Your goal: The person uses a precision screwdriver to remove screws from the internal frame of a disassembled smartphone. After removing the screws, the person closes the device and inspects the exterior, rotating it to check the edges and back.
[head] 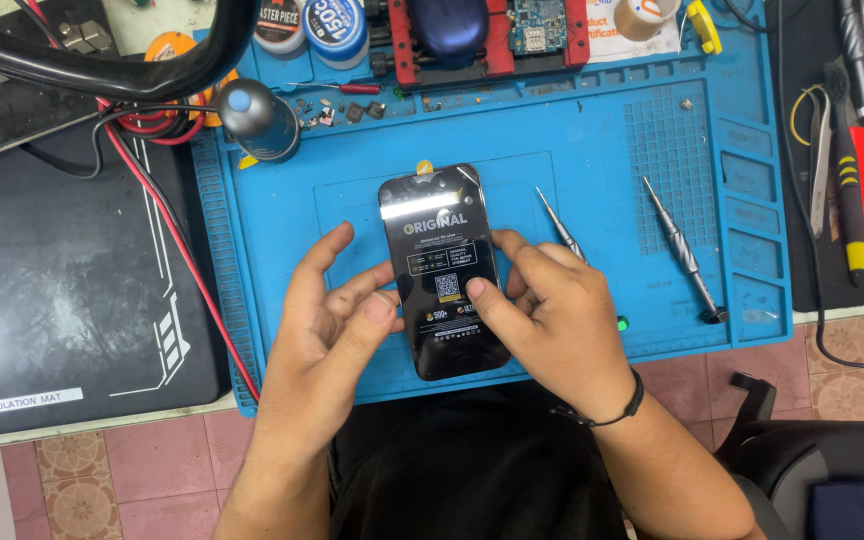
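**Bare forearms, one black wristband**

Two bare forearms, no sleeves showing in the head view. The left hand [337,335] wears nothing: no ring, watch or glove. The right hand [552,320] is also ungloved, with a thin black band [607,412] around its wrist. Dark clothing covers the lap below.
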Action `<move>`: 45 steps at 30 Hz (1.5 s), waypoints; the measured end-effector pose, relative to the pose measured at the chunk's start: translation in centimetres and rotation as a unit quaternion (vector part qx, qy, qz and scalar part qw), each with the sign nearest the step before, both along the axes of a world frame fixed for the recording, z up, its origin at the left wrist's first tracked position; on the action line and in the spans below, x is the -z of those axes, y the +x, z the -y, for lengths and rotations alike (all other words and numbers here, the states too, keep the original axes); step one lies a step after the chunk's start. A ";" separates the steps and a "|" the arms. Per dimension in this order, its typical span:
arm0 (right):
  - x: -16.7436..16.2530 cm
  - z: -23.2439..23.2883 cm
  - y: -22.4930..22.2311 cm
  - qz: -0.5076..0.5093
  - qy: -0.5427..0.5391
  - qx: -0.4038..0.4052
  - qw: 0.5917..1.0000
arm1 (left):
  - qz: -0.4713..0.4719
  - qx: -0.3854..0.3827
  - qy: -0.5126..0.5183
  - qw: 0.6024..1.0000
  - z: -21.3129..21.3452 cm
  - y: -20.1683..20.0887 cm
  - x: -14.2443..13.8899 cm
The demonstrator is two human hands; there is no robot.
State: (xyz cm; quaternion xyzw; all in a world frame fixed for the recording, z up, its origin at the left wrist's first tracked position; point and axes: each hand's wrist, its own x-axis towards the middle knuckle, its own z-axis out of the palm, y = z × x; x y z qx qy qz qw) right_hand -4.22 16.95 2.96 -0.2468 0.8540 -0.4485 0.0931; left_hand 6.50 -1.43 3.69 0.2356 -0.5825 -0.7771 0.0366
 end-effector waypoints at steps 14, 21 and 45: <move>-0.1 0.0 -0.1 0.000 0.003 0.001 1.000 | 0.000 0.000 0.005 1.000 0.0 -0.1 0.0; -0.2 0.0 -0.1 0.002 0.004 0.000 1.000 | -0.006 0.001 0.000 1.000 -0.1 0.0 -0.1; -0.4 0.0 -0.1 0.015 0.022 0.006 1.000 | 0.006 -0.008 0.019 1.000 -0.4 -0.2 -0.2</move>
